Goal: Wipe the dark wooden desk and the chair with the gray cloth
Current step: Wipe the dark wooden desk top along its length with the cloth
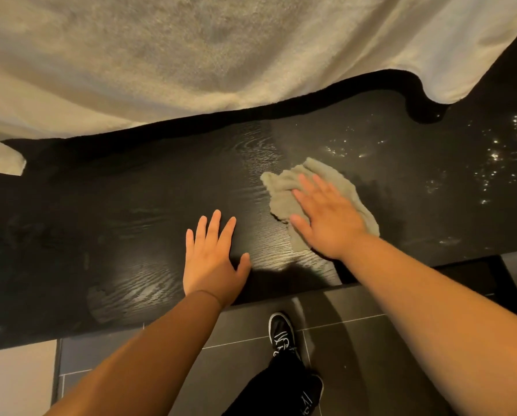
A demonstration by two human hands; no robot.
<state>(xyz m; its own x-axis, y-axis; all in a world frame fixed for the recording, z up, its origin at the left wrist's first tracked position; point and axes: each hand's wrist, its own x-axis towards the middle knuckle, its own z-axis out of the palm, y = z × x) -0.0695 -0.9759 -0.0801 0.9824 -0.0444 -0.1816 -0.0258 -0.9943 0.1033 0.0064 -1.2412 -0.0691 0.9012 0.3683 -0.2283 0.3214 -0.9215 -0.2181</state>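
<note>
The dark wooden desk runs across the middle of the view, its grain shining under the light. A crumpled gray cloth lies on it right of centre. My right hand presses flat on the cloth with straight, spread fingers. My left hand rests flat on the bare desk near its front edge, a little left of the cloth and apart from it. Glinting droplets dot the desk's right part. A dark chair frame shows below the desk's right end.
A thick cream towel or blanket hangs over the desk's far side. Dark floor tiles lie below the front edge, with my black shoe on them. A pale surface sits at the lower left.
</note>
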